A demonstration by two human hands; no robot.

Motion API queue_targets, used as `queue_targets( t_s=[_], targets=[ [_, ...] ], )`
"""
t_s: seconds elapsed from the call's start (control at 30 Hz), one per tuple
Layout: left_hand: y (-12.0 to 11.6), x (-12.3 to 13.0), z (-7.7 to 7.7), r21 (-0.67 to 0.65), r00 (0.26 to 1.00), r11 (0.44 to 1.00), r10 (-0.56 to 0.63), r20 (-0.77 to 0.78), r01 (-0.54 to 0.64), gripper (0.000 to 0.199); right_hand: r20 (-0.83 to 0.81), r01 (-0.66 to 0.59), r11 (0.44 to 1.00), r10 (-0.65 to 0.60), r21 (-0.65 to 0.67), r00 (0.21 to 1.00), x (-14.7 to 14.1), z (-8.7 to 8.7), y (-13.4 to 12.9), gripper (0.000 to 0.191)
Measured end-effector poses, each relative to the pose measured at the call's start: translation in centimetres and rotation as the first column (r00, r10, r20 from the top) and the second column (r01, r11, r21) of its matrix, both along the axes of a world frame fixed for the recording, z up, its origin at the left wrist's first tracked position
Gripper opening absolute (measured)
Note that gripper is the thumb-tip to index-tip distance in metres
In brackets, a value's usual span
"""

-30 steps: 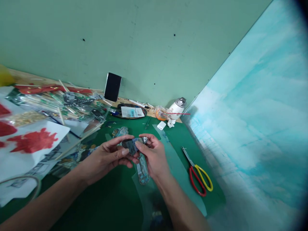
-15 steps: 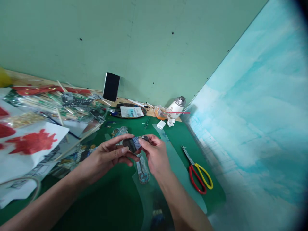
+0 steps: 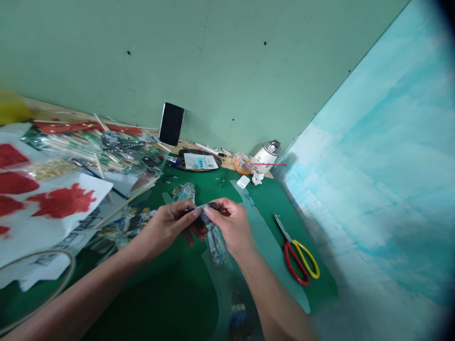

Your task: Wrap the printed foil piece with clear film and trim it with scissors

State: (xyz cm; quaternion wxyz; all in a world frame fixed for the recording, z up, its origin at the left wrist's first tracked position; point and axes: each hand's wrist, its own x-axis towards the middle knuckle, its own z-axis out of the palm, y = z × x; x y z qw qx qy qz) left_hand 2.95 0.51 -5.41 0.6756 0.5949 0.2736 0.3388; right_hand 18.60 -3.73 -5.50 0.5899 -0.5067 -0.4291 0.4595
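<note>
Between my two hands is a small flat painted cut-out piece [image 3: 204, 216], dark with blue-and-white stripes. My left hand [image 3: 170, 223] is closed on its left part, thumb on top, fingers curled beneath. From the right, the thumb and fingers of my right hand [image 3: 232, 222] pinch the piece near its dark rounded end. Fingers hide much of it. Just below them on the green mat [image 3: 167, 293] lies a long, rounded, bluish-grey painted cut-out [image 3: 216, 248]. Another crumpled-looking painted cut-out [image 3: 185, 192] rests behind my left hand.
Scissors [image 3: 296, 255] with red and yellow handles lie on the right, beside a translucent sheet [image 3: 273, 251]. At left are red-painted papers [image 3: 64, 201], bundled sticks [image 3: 85, 147] and a hoop [image 3: 69, 272]. A phone [image 3: 171, 124] leans on the wall; a white bottle [image 3: 266, 154] stands back right.
My left fingers have closed in over the piece, which now shows less and is tilted more edge-on. The whole view has shifted slightly, so the scene sits further right.
</note>
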Motion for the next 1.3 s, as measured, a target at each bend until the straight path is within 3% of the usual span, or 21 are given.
queue_targets(
  t_s=[0.43,0.7,0.87,1.3],
  targets=[
    [-0.46,0.18,-0.18,-0.203,0.994,0.979,0.027,0.104,-0.005,0.025,-0.08,0.057,0.998,-0.055,0.02,0.995,-0.12,-0.01,0.12,0.016],
    [-0.75,0.16,0.27,-0.222,0.99,0.975,0.019,0.139,0.013,0.023,-0.037,0.096,0.994,-0.095,0.045,0.995,-0.08,-0.01,0.03,0.018],
    [-0.65,-0.17,-0.23,-0.226,0.98,0.97,-0.043,0.194,0.087,0.013,-0.047,0.092,0.995,-0.09,0.034,0.995,0.03,-0.31,-0.04,0.019],
    [-0.53,-0.18,-0.69,-0.252,0.959,0.957,-0.072,0.274,0.144,0.015,-0.048,0.096,0.993,-0.094,0.061,0.994,0.0,0.26,-0.06,0.019]
  ],
)
